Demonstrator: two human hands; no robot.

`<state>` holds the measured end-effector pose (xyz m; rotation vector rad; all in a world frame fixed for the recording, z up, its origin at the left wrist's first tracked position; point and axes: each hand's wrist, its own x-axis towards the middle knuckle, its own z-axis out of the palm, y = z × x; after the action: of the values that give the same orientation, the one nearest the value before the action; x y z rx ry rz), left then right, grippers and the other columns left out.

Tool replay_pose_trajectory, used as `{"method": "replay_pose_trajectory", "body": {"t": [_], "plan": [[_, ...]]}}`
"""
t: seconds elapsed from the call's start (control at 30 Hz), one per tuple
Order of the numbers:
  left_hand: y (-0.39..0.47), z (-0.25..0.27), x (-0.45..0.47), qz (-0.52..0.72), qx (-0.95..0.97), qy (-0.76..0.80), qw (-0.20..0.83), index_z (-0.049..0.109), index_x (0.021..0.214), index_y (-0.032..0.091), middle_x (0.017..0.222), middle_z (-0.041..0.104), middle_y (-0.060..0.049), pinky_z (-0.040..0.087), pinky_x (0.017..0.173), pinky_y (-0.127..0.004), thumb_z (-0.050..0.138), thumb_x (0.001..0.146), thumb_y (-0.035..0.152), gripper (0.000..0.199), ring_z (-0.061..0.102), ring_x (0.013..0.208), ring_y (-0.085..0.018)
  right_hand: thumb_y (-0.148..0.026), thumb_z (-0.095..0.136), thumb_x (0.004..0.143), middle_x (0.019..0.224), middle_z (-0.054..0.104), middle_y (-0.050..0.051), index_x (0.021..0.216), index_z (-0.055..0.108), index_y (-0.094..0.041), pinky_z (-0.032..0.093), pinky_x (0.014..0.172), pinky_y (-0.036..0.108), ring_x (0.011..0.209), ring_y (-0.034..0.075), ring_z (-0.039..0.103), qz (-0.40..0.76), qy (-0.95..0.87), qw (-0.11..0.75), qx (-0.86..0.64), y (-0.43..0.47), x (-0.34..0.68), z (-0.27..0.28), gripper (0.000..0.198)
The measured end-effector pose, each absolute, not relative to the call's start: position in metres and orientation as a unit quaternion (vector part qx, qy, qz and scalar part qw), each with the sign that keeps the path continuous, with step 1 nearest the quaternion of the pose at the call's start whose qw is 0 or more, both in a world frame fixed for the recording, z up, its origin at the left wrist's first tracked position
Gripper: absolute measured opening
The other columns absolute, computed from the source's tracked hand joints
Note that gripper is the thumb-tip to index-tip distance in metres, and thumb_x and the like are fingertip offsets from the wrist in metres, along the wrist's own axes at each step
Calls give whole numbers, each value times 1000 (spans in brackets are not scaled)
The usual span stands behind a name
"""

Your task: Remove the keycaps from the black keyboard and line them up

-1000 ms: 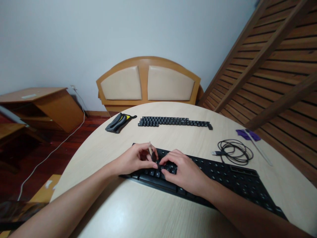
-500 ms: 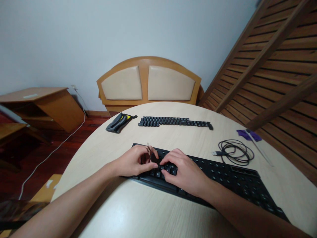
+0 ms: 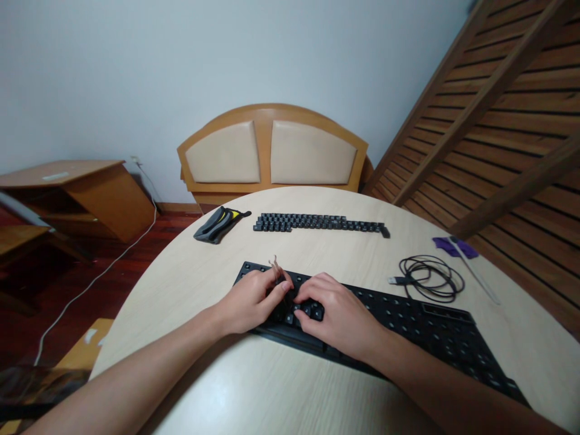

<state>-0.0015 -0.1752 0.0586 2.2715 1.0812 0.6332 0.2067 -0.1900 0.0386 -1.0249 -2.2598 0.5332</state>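
A black keyboard (image 3: 408, 320) lies at an angle on the table, most of its key positions bare of caps. Several keycaps (image 3: 312, 309) still sit on it between my hands. My left hand (image 3: 254, 297) is closed over the keyboard's left part, its thumb and fingers round a small tool with thin prongs (image 3: 274, 263) that point up. Most of that tool is hidden by the fingers. My right hand (image 3: 338, 311) is curled on the keyboard, with its index finger and thumb bent around the keycaps. Whether it pinches a single cap is unclear.
Rows of removed keycaps (image 3: 303, 222) line the table's far side. Left of them lies a black-and-grey pouch (image 3: 218, 226) with yellow. At right are a coiled USB cable (image 3: 432, 278), a purple cloth (image 3: 444, 246) and a thin metal rod (image 3: 478, 275). A headboard (image 3: 265, 145) stands behind.
My left hand has rolled over and shifted slightly right, so the tool's dark body is now covered and its prongs stick up. The right hand has hardly moved.
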Motion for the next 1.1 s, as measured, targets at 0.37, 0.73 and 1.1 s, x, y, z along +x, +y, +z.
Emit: {"method": "replay_pose_trajectory", "body": {"t": [0.37,0.73,1.1], "plan": [[-172,51,0,166,855,476,119,53,65,18,55,57,-3,33,54,-27,37,99,36,42,52,51,-16,-14,67,79,91,68,4,85,66,-18,49,84,34,92,20,59,187,-853,304,-381,-190,207,34,7],[-173,51,1,157,873,433,162,49,62,18,53,50,0,29,54,-27,36,100,35,44,47,50,-13,-15,68,78,91,69,3,85,67,-19,49,85,36,92,20,60,182,-851,307,-385,-190,206,35,8],[-168,48,-1,188,837,435,275,51,57,17,49,47,2,32,53,-25,31,101,38,53,46,47,-11,-16,70,77,98,72,4,87,69,-20,51,88,35,94,20,64,193,-851,294,-391,-190,207,34,11]]}}
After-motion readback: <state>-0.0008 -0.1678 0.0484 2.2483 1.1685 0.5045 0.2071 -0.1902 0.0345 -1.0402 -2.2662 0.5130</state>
